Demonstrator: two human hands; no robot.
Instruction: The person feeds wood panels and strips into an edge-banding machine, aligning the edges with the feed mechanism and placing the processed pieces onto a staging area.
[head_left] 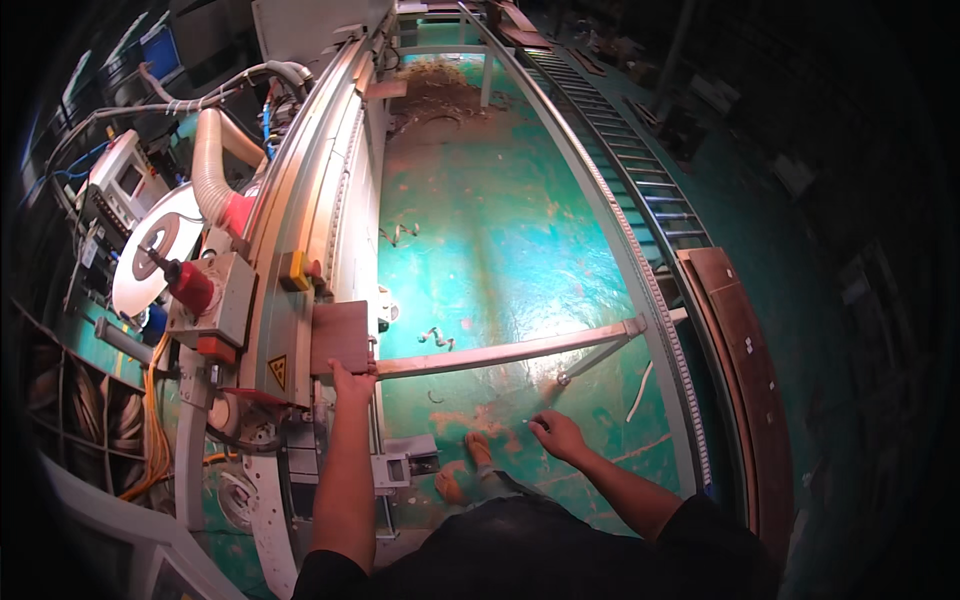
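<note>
Okay, left hand [352,382] touching brown panel [341,330], near edge; right hand [558,437] in open space right of panel; fingers' grip unclear.

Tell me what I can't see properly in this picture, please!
Head view:
Underside of the reddish-brown board: hidden by its top face.
Palm of the left hand: hidden by the back of that hand.
Pale speck by the right hand: too small to name.
Things right of the roller conveyor: blurred by darkness.
</note>
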